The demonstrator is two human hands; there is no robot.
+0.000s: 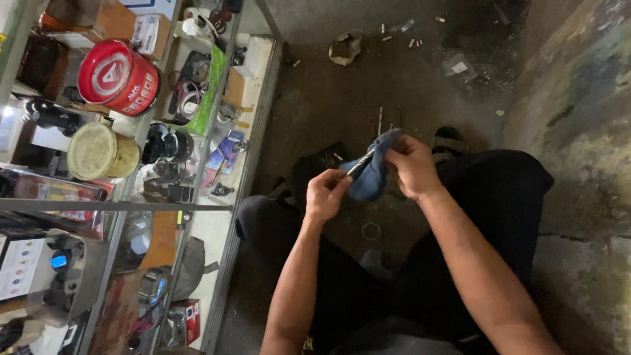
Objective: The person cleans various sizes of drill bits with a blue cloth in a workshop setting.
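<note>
Glass display case (253, 118) sits at 9 o'clock, concrete floor (342, 92) at 12. Blue cloth (373, 177), dead centre above the lap, is bunched in the right hand (413, 167). Left hand (325, 194) pinches a thin metal rod (359, 164). Judgement: steady the rod, wipe along its length, re-fold to clean cloth.

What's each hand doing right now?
Left hand: closed on a thin metal rod.
Right hand: closed on a blue cloth wrapped around the rod.

Dim overall, glare on glass shelf (131, 205) at left, floor perhaps shadowed, edges slightly warped
</note>
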